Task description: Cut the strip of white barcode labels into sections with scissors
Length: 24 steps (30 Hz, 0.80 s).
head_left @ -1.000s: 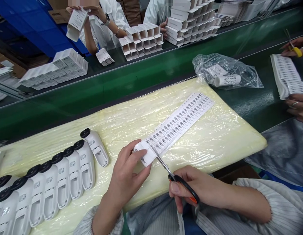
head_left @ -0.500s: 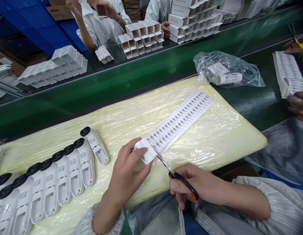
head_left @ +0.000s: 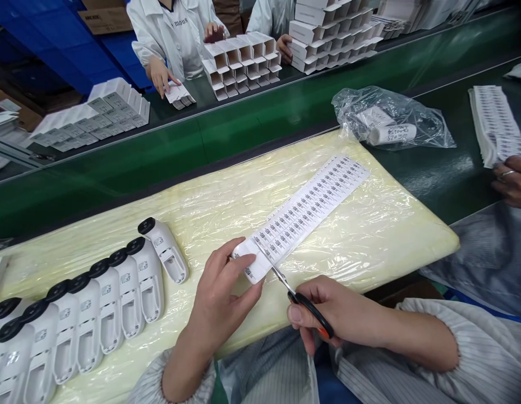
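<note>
Paper label strip (head_left: 310,205), matt; metal scissors (head_left: 300,297) w/ plastic handles; glossy plastic wrap (head_left: 226,207) over pad.

The white coat (head_left: 176,33) at 11 o'clock bears letters reading "mous". The roll (head_left: 390,134) in the bag (head_left: 390,118) at 1 o'clock carries handwritten digits too small to read. The label strip (head_left: 310,205) shows tiny barcodes with illegible print.
</note>
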Each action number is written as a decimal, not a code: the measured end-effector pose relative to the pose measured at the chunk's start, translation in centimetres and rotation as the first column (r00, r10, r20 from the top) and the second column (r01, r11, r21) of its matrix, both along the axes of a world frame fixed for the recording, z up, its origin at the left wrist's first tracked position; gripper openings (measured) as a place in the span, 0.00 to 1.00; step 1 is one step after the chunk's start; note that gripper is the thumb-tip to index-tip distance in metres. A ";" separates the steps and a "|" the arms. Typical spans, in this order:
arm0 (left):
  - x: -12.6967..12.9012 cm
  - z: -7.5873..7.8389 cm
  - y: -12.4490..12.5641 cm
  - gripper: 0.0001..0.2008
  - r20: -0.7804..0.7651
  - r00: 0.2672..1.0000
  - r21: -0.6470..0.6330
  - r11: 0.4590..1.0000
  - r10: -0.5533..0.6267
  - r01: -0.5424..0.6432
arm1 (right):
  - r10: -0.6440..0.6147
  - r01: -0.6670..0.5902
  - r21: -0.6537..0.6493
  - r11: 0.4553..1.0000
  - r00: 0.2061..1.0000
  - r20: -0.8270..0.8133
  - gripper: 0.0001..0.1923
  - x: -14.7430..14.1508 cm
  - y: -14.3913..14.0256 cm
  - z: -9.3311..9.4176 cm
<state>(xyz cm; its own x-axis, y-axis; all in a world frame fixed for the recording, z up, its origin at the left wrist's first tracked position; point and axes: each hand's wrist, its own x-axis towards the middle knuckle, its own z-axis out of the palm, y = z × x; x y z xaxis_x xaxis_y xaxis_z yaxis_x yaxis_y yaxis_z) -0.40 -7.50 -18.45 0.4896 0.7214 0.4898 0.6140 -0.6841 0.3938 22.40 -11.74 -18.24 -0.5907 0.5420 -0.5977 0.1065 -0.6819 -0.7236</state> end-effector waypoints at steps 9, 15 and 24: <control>0.1 -0.1 0.0 0.15 -0.004 1.000 -0.004 1.000 0.009 -0.009 | 0.009 -0.009 0.016 1.000 1.000 0.004 0.31 0.0 0.4 0.3; 0.1 -0.1 -0.1 0.14 -0.006 1.000 -0.006 1.000 -0.006 0.006 | 0.003 -0.003 0.009 1.000 1.000 0.019 0.31 -0.1 0.7 0.6; 1.1 1.1 -1.0 0.14 -0.030 0.999 0.004 0.999 -0.034 0.034 | -0.418 0.440 0.129 0.889 0.893 -0.166 0.31 -0.7 1.9 1.6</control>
